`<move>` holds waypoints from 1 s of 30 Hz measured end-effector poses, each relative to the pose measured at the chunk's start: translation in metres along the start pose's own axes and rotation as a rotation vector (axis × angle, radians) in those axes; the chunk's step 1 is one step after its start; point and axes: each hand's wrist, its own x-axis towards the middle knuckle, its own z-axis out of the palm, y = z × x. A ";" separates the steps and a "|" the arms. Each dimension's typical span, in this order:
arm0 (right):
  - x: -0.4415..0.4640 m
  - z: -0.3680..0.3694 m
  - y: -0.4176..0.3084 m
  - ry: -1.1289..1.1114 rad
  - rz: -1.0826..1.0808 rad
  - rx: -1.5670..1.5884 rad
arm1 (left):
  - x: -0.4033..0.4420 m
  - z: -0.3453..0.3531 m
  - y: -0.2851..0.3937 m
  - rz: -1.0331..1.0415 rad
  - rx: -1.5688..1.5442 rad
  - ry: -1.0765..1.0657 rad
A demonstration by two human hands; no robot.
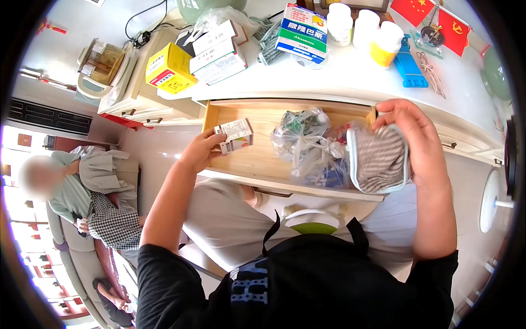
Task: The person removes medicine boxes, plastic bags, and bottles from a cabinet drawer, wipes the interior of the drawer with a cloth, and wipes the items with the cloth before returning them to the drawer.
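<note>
My left hand (203, 149) pinches a small printed medicine box (236, 131) over the left part of the open wooden drawer (249, 164). At the drawer's right end, my right hand (412, 131) is curled round the upper corner of a brown striped pouch (379, 159) with pale blue edging. Part of that grip is hidden behind the pouch. Beside the pouch, clear plastic bags (307, 145) with mixed contents fill the drawer's middle and right.
On the white tabletop stand a yellow box (171, 68), white cartons (219, 60), a blue-green box (302, 34), several white bottles (339, 24), a blue plastic item (410, 63) and small red flags (453, 30). A person (93, 181) sits at left.
</note>
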 end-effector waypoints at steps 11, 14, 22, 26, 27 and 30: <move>0.001 0.072 0.048 -0.277 -0.608 -0.906 | -0.068 0.154 -0.006 0.202 -0.513 -0.482; 0.006 0.067 0.050 -0.277 -0.555 -0.796 | -0.067 0.153 -0.003 0.221 -0.482 -0.348; 0.014 0.055 0.048 -0.078 0.157 -0.022 | -0.075 0.152 0.011 0.606 -0.402 -0.235; 0.017 0.055 0.067 -0.060 0.300 0.242 | -0.075 0.150 0.039 0.856 -0.320 0.066; 0.014 0.054 0.063 -0.055 0.298 0.243 | -0.070 0.149 0.047 0.979 -0.253 0.110; 0.008 0.053 0.059 -0.297 0.278 -0.425 | -0.069 0.156 0.080 1.245 0.317 0.254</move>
